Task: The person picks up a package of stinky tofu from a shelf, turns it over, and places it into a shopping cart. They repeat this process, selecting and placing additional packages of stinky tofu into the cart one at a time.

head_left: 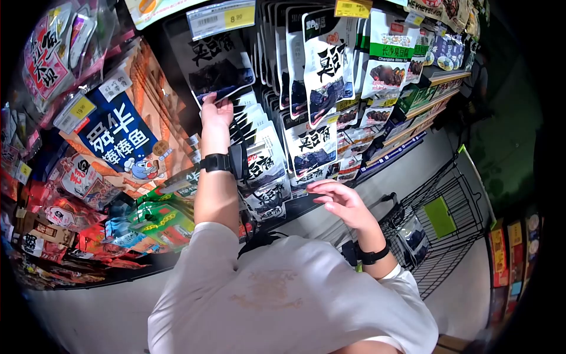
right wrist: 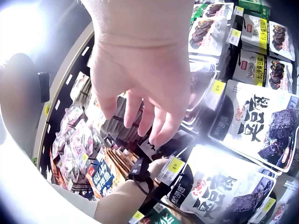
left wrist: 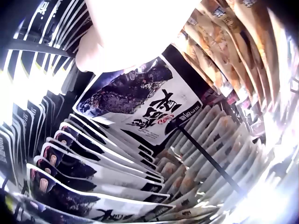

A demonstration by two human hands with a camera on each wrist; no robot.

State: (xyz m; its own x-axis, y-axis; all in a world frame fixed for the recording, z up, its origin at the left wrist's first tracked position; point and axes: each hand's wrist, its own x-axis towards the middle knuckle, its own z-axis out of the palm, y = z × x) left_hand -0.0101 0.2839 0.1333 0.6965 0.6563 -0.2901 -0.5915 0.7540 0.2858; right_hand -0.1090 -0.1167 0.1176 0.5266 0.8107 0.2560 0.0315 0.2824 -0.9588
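Observation:
My left hand (head_left: 217, 113) is raised, palm up, at the lower edge of a black-and-white bag (head_left: 221, 66), pinching that edge. In the left wrist view the overexposed hand (left wrist: 133, 35) covers one end of the same bag (left wrist: 140, 95), whose other end is by a dark rod. Below it hangs a row of similar bags (left wrist: 84, 175). My right hand (head_left: 345, 206) holds nothing, its fingers loosely bent, in front of the lower hanging bags (head_left: 312, 144). The right wrist view shows this hand (right wrist: 145, 79) with its fingers pointing down.
Orange-and-blue snack bags (head_left: 127, 127) hang at the left, with red and green packets below. A wire shopping cart (head_left: 466, 218) holding a dark-and-white bag (head_left: 413, 239) stands at the right. Price tags (head_left: 223, 20) stick out from the rack, and more shelves run to the upper right.

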